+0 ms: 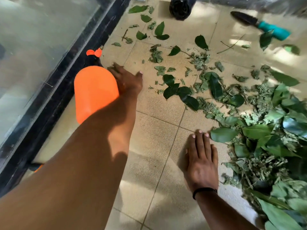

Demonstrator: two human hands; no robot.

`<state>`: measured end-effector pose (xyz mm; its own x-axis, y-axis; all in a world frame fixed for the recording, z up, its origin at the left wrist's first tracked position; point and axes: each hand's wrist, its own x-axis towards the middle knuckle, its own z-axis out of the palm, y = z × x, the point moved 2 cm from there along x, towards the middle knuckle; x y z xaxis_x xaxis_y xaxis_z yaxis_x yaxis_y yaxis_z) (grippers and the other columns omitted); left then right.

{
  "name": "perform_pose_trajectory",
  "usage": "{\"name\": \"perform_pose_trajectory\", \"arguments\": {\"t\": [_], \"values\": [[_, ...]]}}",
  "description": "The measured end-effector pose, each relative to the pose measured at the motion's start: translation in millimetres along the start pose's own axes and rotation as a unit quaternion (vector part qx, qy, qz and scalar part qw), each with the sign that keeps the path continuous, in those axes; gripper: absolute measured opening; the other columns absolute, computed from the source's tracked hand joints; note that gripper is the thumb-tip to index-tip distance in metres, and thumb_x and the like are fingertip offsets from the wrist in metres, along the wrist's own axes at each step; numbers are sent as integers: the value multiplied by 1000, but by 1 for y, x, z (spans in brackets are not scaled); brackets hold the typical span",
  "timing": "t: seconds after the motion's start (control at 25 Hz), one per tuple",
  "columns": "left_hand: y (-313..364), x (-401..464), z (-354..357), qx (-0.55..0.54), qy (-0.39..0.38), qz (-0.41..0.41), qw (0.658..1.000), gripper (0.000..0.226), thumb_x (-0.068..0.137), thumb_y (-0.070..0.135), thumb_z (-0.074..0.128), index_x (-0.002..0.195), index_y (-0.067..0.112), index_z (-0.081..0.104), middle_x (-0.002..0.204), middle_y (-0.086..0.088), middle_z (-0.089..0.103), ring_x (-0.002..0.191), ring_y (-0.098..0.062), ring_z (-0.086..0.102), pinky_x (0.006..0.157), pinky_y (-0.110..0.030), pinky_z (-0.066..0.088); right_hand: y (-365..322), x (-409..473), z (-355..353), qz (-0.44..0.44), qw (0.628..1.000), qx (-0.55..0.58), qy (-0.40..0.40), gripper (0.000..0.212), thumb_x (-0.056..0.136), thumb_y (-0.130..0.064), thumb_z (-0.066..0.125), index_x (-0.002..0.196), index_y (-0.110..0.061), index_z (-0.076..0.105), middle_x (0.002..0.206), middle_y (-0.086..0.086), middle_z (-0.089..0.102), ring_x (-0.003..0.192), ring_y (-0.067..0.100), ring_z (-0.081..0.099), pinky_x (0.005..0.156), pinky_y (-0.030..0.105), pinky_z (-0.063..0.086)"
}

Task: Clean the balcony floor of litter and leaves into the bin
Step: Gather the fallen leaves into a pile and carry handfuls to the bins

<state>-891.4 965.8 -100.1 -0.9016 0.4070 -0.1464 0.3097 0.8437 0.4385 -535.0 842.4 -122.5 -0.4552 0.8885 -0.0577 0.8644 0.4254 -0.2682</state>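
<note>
— Where are the leaves?
— Heaped along the floor's right edge, scattered toward the far edge.
— The hands?
— Right hand flat, fingers straight, beside the heap. Left hand spread on crumbs by the sprayer.

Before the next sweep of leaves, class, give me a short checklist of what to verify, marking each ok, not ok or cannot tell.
1. Left hand free to sweep: ok, fingers flat on scattered leaves beside the orange sprayer.
2. Right hand free: ok, flat on the tile, holding nothing.
3. Leaves gathered: not ok, a leaf pile lies to the right, but loose leaves are strewn ahead.
4. Trowel out of the sweep path: ok, far off.
5. Bin within reach: cannot tell, only a dark object at the far edge.
</note>
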Motion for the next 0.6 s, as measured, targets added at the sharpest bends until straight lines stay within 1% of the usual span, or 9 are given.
{"name": "perform_pose_trajectory", "arguments": {"t": [0.08,0.12,0.2,0.28,0.36,0.44,0.52,0.56,0.6], "values": [[2,5,5,30,-52,-9,998,98,95,62,49,160,6,1,168,-17,-9,155,-33,-8,125,-47,0,-1,2,0,5,1000,-1,-6,58,104,-33,18,159,-14,20,168,5,7,155,23,2,123,47,10],[4,1,9,68,-60,28,996,91,98,61,40,161,7,2,168,-16,-9,155,-33,-9,125,-49,0,-1,2,0,4,1000,-6,-9,58,104,-32,19,159,-14,19,168,5,6,155,23,2,123,48,11],[8,-23,20,145,-56,155,976,80,102,58,23,160,9,-2,168,-16,-8,154,-34,-9,125,-53,2,-1,1,-1,1,1000,-9,-14,60,103,-31,22,159,-13,18,168,5,5,155,24,0,122,49,13],[15,-67,33,181,-83,278,940,76,103,57,15,159,12,-6,167,-15,-11,153,-35,-10,124,-55,1,-1,0,-3,8,1000,-2,-17,61,101,-32,18,159,-12,20,168,6,6,155,25,2,122,50,14],[23,-116,46,197,-126,357,904,75,102,60,9,159,15,-8,167,-13,-15,153,-35,-14,124,-54,-3,-5,2,-7,12,1000,-1,-18,60,102,-31,16,158,-11,22,167,5,8,155,25,5,122,51,16],[39,-150,58,199,-175,391,881,76,101,63,6,160,17,-9,167,-11,-17,153,-34,-17,123,-57,-5,-7,3,-7,16,1000,-1,-18,59,103,-33,15,158,-13,22,167,5,8,155,24,4,122,50,16],[52,-175,66,180,-226,421,860,81,95,68,-5,160,20,-7,167,-8,-17,153,-32,-19,123,-58,-6,-6,3,-6,19,1000,0,-19,60,104,-37,13,158,-14,21,167,5,10,155,22,3,124,48,13],[56,-189,68,157,-257,438,847,89,87,72,-11,160,22,-6,168,-6,-16,153,-30,-19,123,-56,-9,-6,3,-4,20,1000,-2,-18,58,105,-37,14,158,-14,22,167,5,12,155,21,2,124,48,13],[60,-203,67,108,-292,443,841,95,82,75,-11,161,23,-3,168,-4,-14,153,-27,-18,123,-53,-11,-5,2,-3,22,1000,-2,-17,56,106,-35,17,158,-15,23,166,6,13,155,21,2,124,48,15]]}}
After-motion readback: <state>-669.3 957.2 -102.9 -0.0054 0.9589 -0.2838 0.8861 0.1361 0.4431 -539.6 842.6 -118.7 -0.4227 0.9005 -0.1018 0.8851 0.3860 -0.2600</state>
